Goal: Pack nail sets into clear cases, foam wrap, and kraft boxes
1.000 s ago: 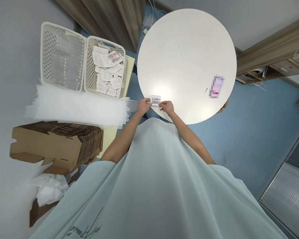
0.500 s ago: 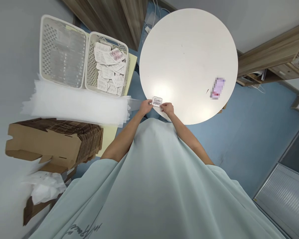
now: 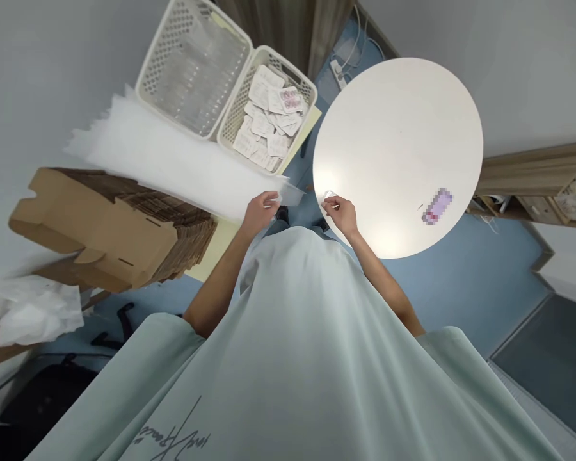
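Note:
My left hand [image 3: 260, 212] is at the right end of the stack of white translucent plastic sheets or bags [image 3: 173, 157]. Its fingers are closed at the edge of one translucent plastic bag [image 3: 292, 193] that sticks out from the stack. My right hand [image 3: 342, 213] is over the near left edge of the round white table [image 3: 403, 128]. Thumb and fingers pinch a small clear plastic case [image 3: 328, 194], mostly hidden behind them. What is inside the case cannot be seen now.
Left of the table stand a white basket of clear plastic cases [image 3: 196, 70] and a white basket of printed cards [image 3: 269, 121]. Flattened brown cardboard boxes [image 3: 105, 230] are stacked nearer me. A blurred purple object [image 3: 438, 206] lies on the table. A power strip [image 3: 338, 73] is on the floor.
My hands have moved apart. The left has let go of the case and gone to the translucent bag; the right keeps the case. The view has turned and shifted left.

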Demonstrator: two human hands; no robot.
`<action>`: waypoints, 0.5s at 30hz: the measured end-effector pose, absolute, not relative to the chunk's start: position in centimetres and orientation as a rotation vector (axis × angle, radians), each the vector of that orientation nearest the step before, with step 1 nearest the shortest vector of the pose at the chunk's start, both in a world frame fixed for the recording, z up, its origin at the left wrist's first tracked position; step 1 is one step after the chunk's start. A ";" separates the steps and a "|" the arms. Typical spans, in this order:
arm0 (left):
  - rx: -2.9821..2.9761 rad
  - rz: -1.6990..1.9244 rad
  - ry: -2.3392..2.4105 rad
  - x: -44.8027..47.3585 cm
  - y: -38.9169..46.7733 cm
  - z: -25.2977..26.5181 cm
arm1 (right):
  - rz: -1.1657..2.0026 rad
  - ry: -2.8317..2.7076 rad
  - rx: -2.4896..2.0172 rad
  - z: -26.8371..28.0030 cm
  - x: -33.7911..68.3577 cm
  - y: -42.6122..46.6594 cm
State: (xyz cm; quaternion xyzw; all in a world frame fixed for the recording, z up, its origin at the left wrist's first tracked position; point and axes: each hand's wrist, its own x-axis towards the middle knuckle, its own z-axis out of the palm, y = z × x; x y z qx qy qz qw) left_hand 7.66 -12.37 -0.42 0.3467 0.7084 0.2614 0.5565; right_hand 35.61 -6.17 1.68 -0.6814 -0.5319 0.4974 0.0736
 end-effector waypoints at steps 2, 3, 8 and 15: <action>0.786 0.641 1.797 5.0 -13.4 -1.4 | 1.481 -1.753 -1.945 2.0 32.9 -5.6; 0.776 0.643 1.864 3.7 -13.9 -2.1 | 1.474 -1.832 -1.893 2.1 31.4 -5.3; 0.933 0.627 2.093 -1.1 -14.1 -6.3 | 1.476 -2.143 -1.703 2.1 24.1 -4.7; 1.105 0.504 2.175 -2.6 -12.3 -9.1 | 1.454 -2.304 -1.639 3.2 19.3 -5.8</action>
